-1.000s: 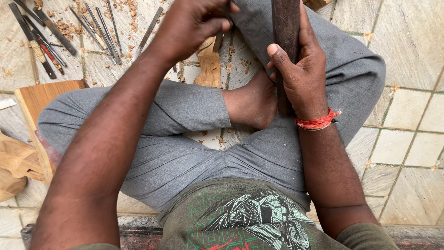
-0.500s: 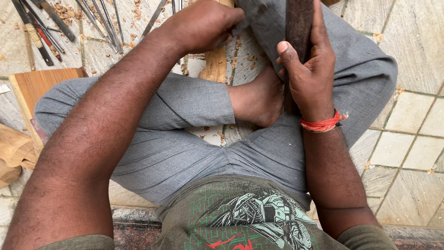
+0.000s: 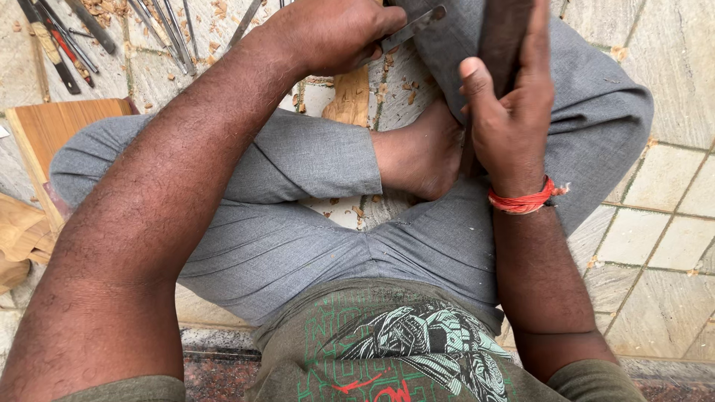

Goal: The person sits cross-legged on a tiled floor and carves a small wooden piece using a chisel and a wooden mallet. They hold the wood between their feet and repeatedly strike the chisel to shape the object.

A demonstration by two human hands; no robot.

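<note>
I sit cross-legged on a tiled floor in grey trousers. My left hand [image 3: 331,33] is closed around a metal chisel [image 3: 417,22] whose flat blade sticks out to the right, just above a pale carved wooden piece [image 3: 348,100] lying on the floor. My right hand [image 3: 510,112] grips a dark wooden mallet-like block [image 3: 503,33] held upright beside my right knee; a red thread band circles that wrist. My bare foot [image 3: 421,156] rests between the two hands.
Several metal chisels and carving tools [image 3: 160,26] lie in a row on the floor at the top left among wood chips. A wooden plank [image 3: 52,130] and pale wood offcuts [image 3: 18,234] sit at the left edge. Stone tiles [image 3: 670,223] extend to the right.
The view has tilted down a little. My left hand now shows the chisel blade pointing right near the mallet; my right hand keeps its grip on the dark block.
</note>
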